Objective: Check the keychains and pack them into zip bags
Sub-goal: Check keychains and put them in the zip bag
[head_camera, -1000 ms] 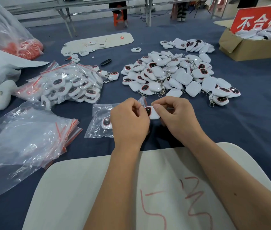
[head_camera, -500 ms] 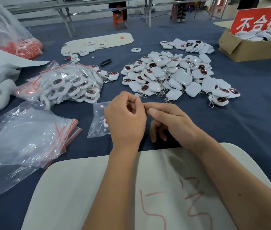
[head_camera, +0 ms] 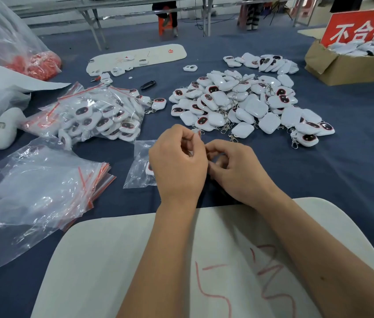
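Observation:
A small clear zip bag (head_camera: 138,167) lies on the blue cloth with a white keychain (head_camera: 149,169) showing inside it, mostly hidden behind my left hand (head_camera: 179,164). That hand's thumb and fingers pinch the bag's red-striped top edge (head_camera: 199,132). My right hand (head_camera: 238,173) touches the left, its fingers curled in at the same edge of the bag. Beyond my hands lies a big pile of loose white keychains (head_camera: 238,104) with dark oval faces and metal clasps.
Filled zip bags (head_camera: 94,115) are heaped at the left, with a stack of empty zip bags (head_camera: 39,187) nearer me. A cardboard box (head_camera: 342,67) with a red sign (head_camera: 362,26) stands far right. A white board (head_camera: 135,260) with red marks lies under my forearms.
A second ago my right hand held a keychain at the bag's mouth. That keychain is no longer in the fingers, and both hands have closed together on the bag's top edge.

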Demonstrator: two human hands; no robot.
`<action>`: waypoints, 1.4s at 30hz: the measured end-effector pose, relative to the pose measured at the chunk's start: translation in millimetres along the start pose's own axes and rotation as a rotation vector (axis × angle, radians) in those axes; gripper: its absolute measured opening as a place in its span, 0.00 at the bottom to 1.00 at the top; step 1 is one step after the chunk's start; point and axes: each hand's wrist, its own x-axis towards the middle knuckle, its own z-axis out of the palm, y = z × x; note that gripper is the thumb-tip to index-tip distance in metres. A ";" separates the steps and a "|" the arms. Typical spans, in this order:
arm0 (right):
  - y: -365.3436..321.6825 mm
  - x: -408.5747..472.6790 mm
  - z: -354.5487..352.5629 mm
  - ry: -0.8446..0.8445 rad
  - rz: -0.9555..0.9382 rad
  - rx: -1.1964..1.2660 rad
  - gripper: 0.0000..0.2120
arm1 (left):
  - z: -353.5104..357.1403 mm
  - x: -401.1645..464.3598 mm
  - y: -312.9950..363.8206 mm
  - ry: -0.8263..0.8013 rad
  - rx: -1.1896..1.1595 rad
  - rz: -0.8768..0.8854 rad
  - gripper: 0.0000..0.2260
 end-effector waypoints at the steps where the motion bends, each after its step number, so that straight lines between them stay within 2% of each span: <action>1: 0.2 0.9 0.0 -0.031 0.004 0.014 0.07 | -0.1 0.0 0.2 0.005 0.000 0.000 0.06; 3: 1.3 2.2 -1.4 -0.065 0.009 0.049 0.07 | 0.6 -0.6 1.0 0.000 0.002 0.000 0.06; 5: 3.1 2.4 -2.2 -0.026 0.030 0.094 0.06 | 2.0 -1.2 0.2 -0.026 -0.002 0.004 0.05; 10: 7.7 3.9 -10.9 0.114 0.131 0.488 0.02 | 4.2 -2.9 -0.3 -0.135 -0.016 0.015 0.07; 12: 7.5 4.2 -12.5 0.030 0.123 0.597 0.05 | 4.2 -3.5 1.4 -0.118 -0.013 0.021 0.07; 15: 2.1 0.3 -12.3 -0.251 0.051 0.653 0.18 | 0.9 -0.9 0.1 0.008 -0.001 -0.006 0.07; 17: -2.2 -1.7 -11.5 -0.389 -0.015 0.544 0.24 | -2.5 0.8 -0.5 0.074 -0.009 -0.028 0.07; 19: -5.3 -1.8 -9.3 -0.441 -0.050 0.425 0.27 | -3.8 0.1 2.3 0.092 -0.025 -0.022 0.06; 22: -8.9 -4.2 -1.7 -0.356 -0.061 0.344 0.30 | -1.1 -3.0 8.3 0.075 -0.019 0.034 0.07; 24: -8.1 -5.1 2.5 -0.208 -0.044 0.398 0.27 | 1.7 -3.2 7.7 0.048 -0.020 0.046 0.07; 26: -3.8 -3.0 0.5 0.051 0.008 0.431 0.21 | 4.3 -3.5 3.5 -0.004 -0.028 0.019 0.07; 27: -0.1 -1.1 -3.2 0.210 0.023 0.359 0.18 | 5.6 -4.1 2.2 -0.038 -0.037 0.005 0.07; 29: 8.9 3.3 -14.6 0.440 -0.002 -0.018 0.14 | 8.1 -7.0 4.5 -0.131 -0.074 0.009 0.08; 30: 13.0 4.5 -19.0 0.448 -0.008 -0.267 0.14 | 10.3 -9.3 7.5 -0.198 -0.098 0.026 0.08; 32: 19.0 7.8 -22.0 0.218 0.061 -0.653 0.21 | 16.4 -15.1 12.7 -0.348 -0.123 0.068 0.07; 34: 21.2 10.6 -20.9 -0.017 0.159 -0.775 0.30 | 22.1 -20.3 13.8 -0.444 -0.113 0.077 0.07; 35: 21.4 10.4 -19.5 -0.053 0.170 -0.763 0.30 | 23.8 -21.1 12.3 -0.464 -0.114 0.047 0.07; 36: 20.9 10.4 -19.0 -0.024 0.154 -0.727 0.29 | 24.4 -20.5 10.0 -0.475 -0.122 0.000 0.07; 39: 18.5 8.5 -19.8 0.258 0.090 -0.572 0.25 | 24.0 -17.7 5.8 -0.510 -0.128 -0.078 0.07; 40: 18.4 7.6 -18.7 0.289 0.096 -0.572 0.26 | 24.2 -17.3 5.8 -0.522 -0.116 -0.073 0.07; 42: 17.8 8.2 -17.5 0.171 0.143 -0.664 0.29 | 24.5 -17.3 6.2 -0.537 -0.088 -0.048 0.07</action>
